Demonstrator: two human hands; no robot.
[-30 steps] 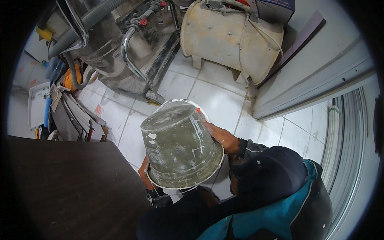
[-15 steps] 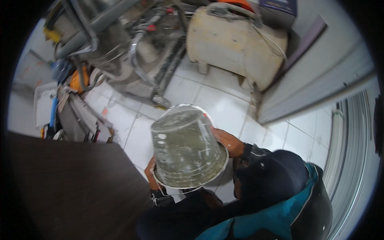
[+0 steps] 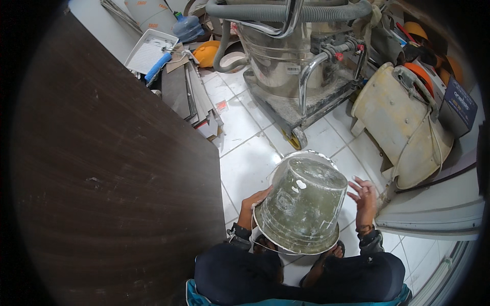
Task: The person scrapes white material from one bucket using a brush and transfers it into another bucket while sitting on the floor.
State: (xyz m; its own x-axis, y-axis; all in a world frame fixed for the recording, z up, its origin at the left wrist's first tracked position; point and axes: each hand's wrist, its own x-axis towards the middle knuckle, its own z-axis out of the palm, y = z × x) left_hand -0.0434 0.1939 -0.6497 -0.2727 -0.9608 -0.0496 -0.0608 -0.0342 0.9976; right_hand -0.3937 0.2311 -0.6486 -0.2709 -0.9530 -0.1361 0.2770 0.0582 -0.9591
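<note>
1. The right hand [image 3: 365, 196] is off the bucket [image 3: 306, 209] now; half a second ago it was pressed on the bucket's right side

2. The view has turned, so the dark brown board [image 3: 117, 168] fills much more of the left side, and the big shiny vacuum cleaner [image 3: 275, 66] shows more clearly near the top

3. The bucket is dull green with white splashes, and it is upside down and tipped, with its small bottom end up and away from the person, and its wide rim down by the knees [image 3: 240, 268]

4. A pale round rim [image 3: 301, 154] peeks out behind it over the white tile floor [image 3: 245, 153]; I cannot tell what that rim is part of

5. The left hand [image 3: 251, 204] touches the bucket's left side, just above the wide rim, with its fingers close together; some of them are hard to see, so I cannot tell how tightly they grip

6. The right fingers are spread apart, and their tips are just beside the bucket's right edge, near its bottom end

7. The right hand is up, with its wrist below it and the dark sleeve [image 3: 371, 242] under that, while the left arm reaches up from beside the left knee
</note>
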